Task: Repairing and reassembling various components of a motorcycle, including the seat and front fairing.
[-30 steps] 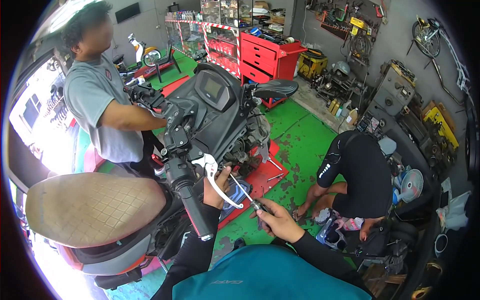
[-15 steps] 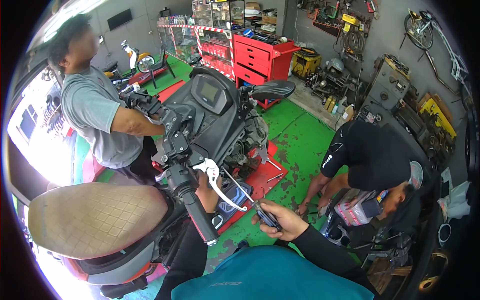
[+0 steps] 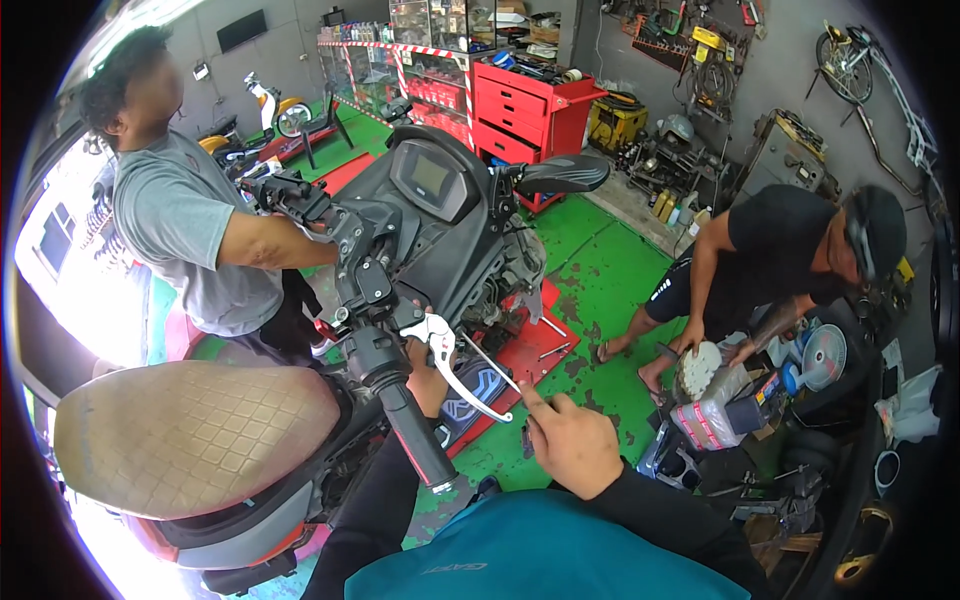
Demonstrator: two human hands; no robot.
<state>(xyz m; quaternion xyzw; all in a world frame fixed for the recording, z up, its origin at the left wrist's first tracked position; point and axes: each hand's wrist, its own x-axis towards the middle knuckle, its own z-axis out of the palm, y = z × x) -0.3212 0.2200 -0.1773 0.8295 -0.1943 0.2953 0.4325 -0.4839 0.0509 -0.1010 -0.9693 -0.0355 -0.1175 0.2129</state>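
My right hand (image 3: 574, 442) grips a screwdriver by its mostly hidden handle, index finger laid toward the thin metal shaft (image 3: 490, 362). The shaft runs up-left to beside the white brake lever (image 3: 450, 366) on the handlebar. My left hand (image 3: 426, 382) is behind that lever; its fingers are largely hidden. The black grip (image 3: 412, 437) points toward me, left of both hands. Below lies a dark scooter (image 3: 420, 270) with a display (image 3: 428, 178) and tan quilted seat (image 3: 190, 430).
A person in grey (image 3: 180, 230) stands left, arm at the handlebar. A person in black (image 3: 770, 250) bends at right, holding a pale round part (image 3: 697, 372) above boxes (image 3: 715, 420). A red platform (image 3: 540, 355), red tool cabinet (image 3: 520, 120) and wall tools surround the green floor (image 3: 610, 250).
My right hand has turned, back upward, with index finger moved onto the screwdriver. The person in black has shifted, raising the upper body and lifting a pale round part.
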